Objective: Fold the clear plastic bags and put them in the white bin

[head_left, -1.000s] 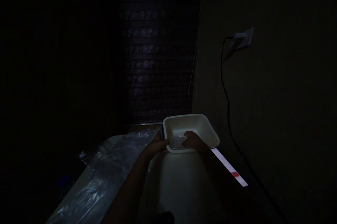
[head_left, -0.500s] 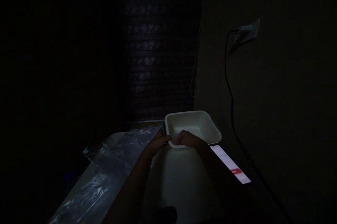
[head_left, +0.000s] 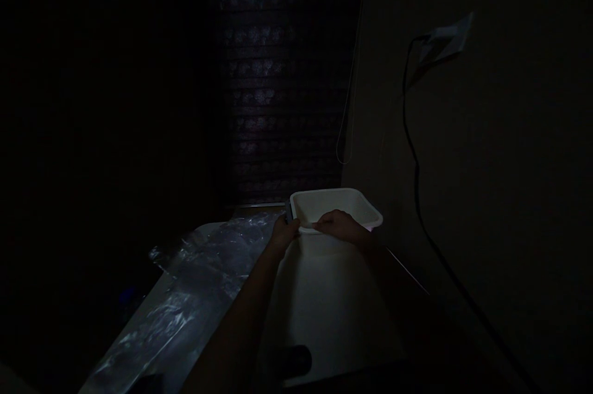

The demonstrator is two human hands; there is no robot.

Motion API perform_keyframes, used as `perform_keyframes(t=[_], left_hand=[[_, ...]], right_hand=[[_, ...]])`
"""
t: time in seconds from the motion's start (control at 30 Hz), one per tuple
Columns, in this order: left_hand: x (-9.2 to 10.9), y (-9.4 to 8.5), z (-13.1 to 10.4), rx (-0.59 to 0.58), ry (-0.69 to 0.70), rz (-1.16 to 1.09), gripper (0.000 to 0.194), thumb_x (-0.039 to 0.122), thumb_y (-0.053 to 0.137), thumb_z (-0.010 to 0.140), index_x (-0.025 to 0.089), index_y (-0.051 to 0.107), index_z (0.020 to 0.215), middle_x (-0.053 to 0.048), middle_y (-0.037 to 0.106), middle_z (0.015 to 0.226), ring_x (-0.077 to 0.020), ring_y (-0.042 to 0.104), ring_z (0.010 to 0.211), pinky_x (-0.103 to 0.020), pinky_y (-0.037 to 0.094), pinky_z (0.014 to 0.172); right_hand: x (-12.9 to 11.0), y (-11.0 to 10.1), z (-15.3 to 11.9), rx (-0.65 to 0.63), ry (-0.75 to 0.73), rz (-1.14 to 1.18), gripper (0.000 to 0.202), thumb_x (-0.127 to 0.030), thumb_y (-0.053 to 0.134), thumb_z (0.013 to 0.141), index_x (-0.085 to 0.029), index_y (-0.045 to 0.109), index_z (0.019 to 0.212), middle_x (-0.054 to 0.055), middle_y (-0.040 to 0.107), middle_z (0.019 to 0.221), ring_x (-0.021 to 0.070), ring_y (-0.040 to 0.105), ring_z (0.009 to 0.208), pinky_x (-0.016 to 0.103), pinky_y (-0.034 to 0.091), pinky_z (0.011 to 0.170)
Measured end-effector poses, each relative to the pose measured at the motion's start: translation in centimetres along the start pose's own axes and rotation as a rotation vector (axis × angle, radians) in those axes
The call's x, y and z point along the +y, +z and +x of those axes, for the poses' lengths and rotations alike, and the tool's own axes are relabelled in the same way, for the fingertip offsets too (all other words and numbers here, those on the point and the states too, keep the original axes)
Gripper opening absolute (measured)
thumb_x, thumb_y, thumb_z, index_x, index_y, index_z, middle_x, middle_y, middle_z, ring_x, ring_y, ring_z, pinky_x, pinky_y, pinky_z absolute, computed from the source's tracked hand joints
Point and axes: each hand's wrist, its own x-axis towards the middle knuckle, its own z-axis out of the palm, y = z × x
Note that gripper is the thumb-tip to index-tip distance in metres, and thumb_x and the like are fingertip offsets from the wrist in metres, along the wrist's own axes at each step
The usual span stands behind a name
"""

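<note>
A white plastic tub [head_left: 319, 243] with rounded corners stands at the far end of the white table. My left hand [head_left: 283, 233] closes on its near left corner, thumb over the rim. At the near rim, my right hand [head_left: 341, 225] has its fingers bent and pressed together on the edge. Darkness hides the fingertips, and I cannot make out anything small between them. A dark flat object [head_left: 288, 211] stands against the tub's left side, partly behind my left hand.
Crumpled clear plastic sheeting [head_left: 204, 270] covers the left of the table [head_left: 333, 307]. A dark rounded object [head_left: 296, 360] lies near the front. On the right wall, a black cable [head_left: 417, 184] hangs from a socket [head_left: 447, 42]. A dark blind [head_left: 278, 91] is behind.
My right hand has come up from inside the tub to its near rim. The tub's near outer wall shows more now. My right arm now mostly hides the lit phone.
</note>
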Motion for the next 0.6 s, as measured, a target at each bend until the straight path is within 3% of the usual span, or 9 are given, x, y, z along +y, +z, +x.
perform_keyframes(t=[0.2, 0.33, 0.47, 0.6], left_hand=[[-0.9, -0.7, 0.5, 0.018, -0.003, 0.054, 0.027, 0.033, 0.037, 0.077, 0.01, 0.049, 0.085, -0.008, 0.056, 0.079, -0.0097, 0.054, 0.06, -0.023, 0.045, 0.056], [-0.9, -2.9, 0.8, 0.073, 0.096, 0.539, 0.034, 0.027, 0.023, 0.08, 0.009, 0.052, 0.086, -0.011, 0.058, 0.085, -0.0134, 0.057, 0.068, -0.026, 0.045, 0.058], [-0.5, -5.1, 0.4, 0.025, 0.156, 0.743, 0.019, 0.018, 0.042, 0.07, 0.012, 0.058, 0.078, -0.01, 0.06, 0.084, -0.0196, 0.054, 0.084, -0.03, 0.04, 0.075], [-0.9, -6.1, -1.8, -0.14, 0.217, 0.964, 0.017, 0.013, 0.05, 0.062, 0.015, 0.061, 0.075, -0.009, 0.061, 0.086, -0.0209, 0.053, 0.086, -0.031, 0.036, 0.079]], right_hand=[[0.8, 0.0, 0.2, 0.039, -0.014, 0.004, 0.024, -0.037, 0.054, 0.065, -0.02, 0.065, 0.079, 0.002, 0.065, 0.084, 0.0167, 0.056, 0.081, 0.024, 0.037, 0.07], [0.6, 0.6, 0.1, 0.108, -0.041, -0.042, 0.024, -0.036, 0.049, 0.07, -0.021, 0.064, 0.081, 0.002, 0.063, 0.091, 0.0173, 0.054, 0.089, 0.028, 0.033, 0.077], [0.0, 1.3, -0.3, 0.272, -0.083, -0.152, 0.025, -0.031, 0.046, 0.073, -0.021, 0.06, 0.092, 0.005, 0.059, 0.098, 0.0181, 0.049, 0.094, 0.034, 0.027, 0.083], [-1.4, 1.6, -1.1, 0.468, -0.163, -0.263, 0.028, -0.024, 0.041, 0.075, -0.018, 0.056, 0.098, 0.007, 0.056, 0.099, 0.0192, 0.044, 0.096, 0.033, 0.024, 0.083]])
